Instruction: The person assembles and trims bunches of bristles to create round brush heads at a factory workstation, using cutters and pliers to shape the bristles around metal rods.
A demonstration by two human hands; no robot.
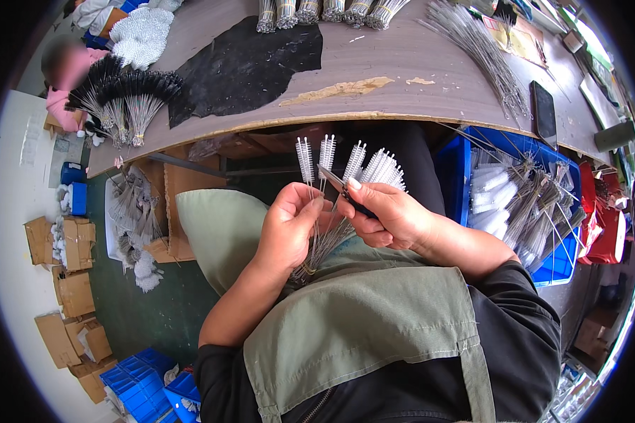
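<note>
My left hand (289, 224) is closed on a couple of thin wire-stemmed brushes (305, 161), whose white bristle heads point up. In my right hand (391, 215) is a pair of small scissors (331, 176) with dark handles. Its blades reach toward the stems just below the white bristles of the held brushes; whether they touch cannot be made out. A bundle of similar white brushes (382, 170) rests on my lap behind and below my hands, its wire stems gathered on my green apron (360, 310). My hands hide part of these stems.
The table (374, 70) edge runs just beyond my hands, bearing a black sheet (247, 67), black-bristled brushes (130, 99), loose wires (473, 53) and a phone (543, 113). A blue crate (461, 180) of brushes stands at right, cardboard boxes (77, 292) at left. Another person (67, 77) sits far left.
</note>
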